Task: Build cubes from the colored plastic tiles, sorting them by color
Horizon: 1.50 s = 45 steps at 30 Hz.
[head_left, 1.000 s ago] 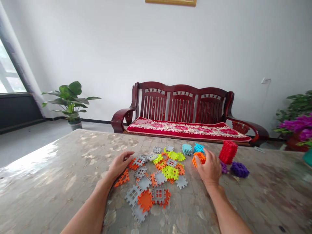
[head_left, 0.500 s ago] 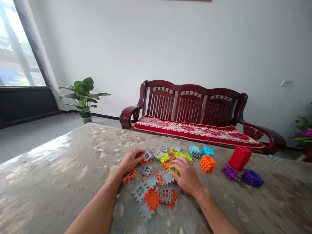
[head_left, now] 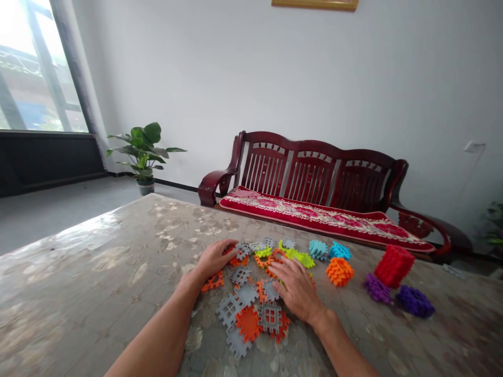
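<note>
Loose interlocking plastic tiles with notched edges lie on the table in grey, orange and lime green. My left hand (head_left: 212, 260) rests at the left of this pile, fingers stretched out and touching an orange tile and a grey window tile (head_left: 243, 252). Another orange tile (head_left: 213, 281) lies under its wrist. Over the right part of the pile is my right hand (head_left: 297, 287), palm down with fingers spread, hiding some tiles beneath. Lime green tiles (head_left: 302, 258) show just beyond it. Closer to me are a grey window tile (head_left: 269, 316) and a solid orange tile (head_left: 248, 323).
Right of the pile stand stacked tiles: pale turquoise (head_left: 318, 249), blue (head_left: 340, 251), orange (head_left: 340, 272), red (head_left: 394, 266), purple (head_left: 378, 289) and violet (head_left: 415, 301). Behind the patterned table (head_left: 129, 293) is a wooden bench (head_left: 310, 167). A potted plant (head_left: 146, 149) stands beyond the left corner.
The view has shifted slightly. My right hand has slid a little toward me and left over the tiles, covering a lime green one. My left hand has stayed by the same tiles.
</note>
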Motion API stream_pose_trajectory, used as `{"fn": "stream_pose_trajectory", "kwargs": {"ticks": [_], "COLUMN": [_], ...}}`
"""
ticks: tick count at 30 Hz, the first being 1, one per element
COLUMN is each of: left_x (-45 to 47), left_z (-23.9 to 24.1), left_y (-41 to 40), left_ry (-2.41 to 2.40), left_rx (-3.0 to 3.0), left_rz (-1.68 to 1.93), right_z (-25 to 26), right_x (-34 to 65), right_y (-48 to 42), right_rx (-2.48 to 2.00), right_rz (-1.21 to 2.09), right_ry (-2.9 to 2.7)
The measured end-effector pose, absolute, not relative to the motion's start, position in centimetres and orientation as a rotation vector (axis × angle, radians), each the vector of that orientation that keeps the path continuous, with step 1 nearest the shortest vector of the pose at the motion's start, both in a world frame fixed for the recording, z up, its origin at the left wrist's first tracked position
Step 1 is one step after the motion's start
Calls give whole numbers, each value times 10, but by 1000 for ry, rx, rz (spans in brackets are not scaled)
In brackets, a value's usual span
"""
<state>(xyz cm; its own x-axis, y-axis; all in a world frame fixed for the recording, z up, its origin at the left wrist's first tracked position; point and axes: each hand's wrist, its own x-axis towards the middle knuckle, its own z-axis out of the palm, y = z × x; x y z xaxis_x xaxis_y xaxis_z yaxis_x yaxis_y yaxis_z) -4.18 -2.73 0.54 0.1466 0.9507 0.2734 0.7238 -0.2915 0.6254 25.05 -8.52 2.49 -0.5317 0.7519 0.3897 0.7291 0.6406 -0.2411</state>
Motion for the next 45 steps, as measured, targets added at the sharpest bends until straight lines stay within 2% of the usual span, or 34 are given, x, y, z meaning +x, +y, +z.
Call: {"fn": "stream_pose_trajectory", "kwargs": {"ticks": [11,28,45], "left_x": [-39,-42,-42], "left_z": [8,4,2], "left_y": [-31,-28,-27], "left_ry": [1620,1631,1612], "left_rx": [2237,2245,2201], "left_rz": [812,802,870], "right_z": [33,55,50], "right_x": [250,205,206], "right_y": [-77,-44,-37], "right_rx": [-1366,-1985,-1881], "right_rz": [-96,-9,109], "right_ry": [-2317,-2374,-2383]}}
